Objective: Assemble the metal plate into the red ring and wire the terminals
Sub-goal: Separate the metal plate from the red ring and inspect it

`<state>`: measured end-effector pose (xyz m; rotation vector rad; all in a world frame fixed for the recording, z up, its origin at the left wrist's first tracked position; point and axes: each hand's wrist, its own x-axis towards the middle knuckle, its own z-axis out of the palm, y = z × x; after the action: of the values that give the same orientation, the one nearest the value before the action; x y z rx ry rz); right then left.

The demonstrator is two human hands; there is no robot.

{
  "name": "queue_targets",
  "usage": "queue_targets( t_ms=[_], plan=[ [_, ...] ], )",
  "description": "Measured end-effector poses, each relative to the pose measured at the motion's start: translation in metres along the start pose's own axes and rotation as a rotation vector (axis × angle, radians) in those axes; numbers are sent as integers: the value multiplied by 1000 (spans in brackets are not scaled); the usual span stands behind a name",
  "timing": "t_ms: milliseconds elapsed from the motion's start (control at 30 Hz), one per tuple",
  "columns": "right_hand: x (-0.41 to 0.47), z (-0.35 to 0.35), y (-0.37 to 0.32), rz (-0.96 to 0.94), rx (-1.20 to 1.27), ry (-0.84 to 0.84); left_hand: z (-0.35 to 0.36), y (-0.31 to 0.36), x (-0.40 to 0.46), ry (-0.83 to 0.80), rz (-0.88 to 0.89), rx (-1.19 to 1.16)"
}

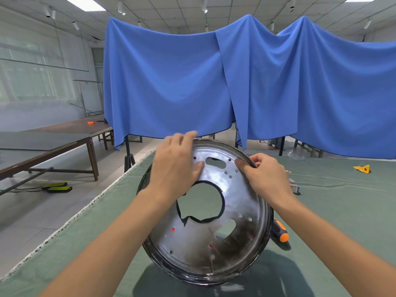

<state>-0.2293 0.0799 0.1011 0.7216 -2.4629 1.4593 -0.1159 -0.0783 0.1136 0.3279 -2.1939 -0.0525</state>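
Metal plate, round and shiny with a big ragged centre hole and many small holes, is held tilted above the green cloth-covered table, its lower edge near the cloth. Red shows through a few small holes, so whether the red ring sits behind it I cannot tell. Left hand lies spread on the plate at 11 o'clock, fingers straight over the rim. Right hand pinches the rim at 1 o'clock. An orange-handled screwdriver lies at 4 o'clock, just beside the plate
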Motion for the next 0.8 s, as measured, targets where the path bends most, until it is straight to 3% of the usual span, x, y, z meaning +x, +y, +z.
queue_targets(
  t_ms=[67,233,467,600,800],
  plan=[
    [-2,1,-4,-25,7,-15,4,8,10,-25,131,40],
    [-8,0,-9,-56,46,-54,11,14,26,-102,247,122],
    [-12,-2,-16,16,299,-250,4,7,7,69,283,22],
    [-4,-8,-26,207,438,-387,-3,0,-1,182,328,-46],
    [0,-5,-36,197,377,-294,-9,-10,-11,382,403,-93]
  ],
)
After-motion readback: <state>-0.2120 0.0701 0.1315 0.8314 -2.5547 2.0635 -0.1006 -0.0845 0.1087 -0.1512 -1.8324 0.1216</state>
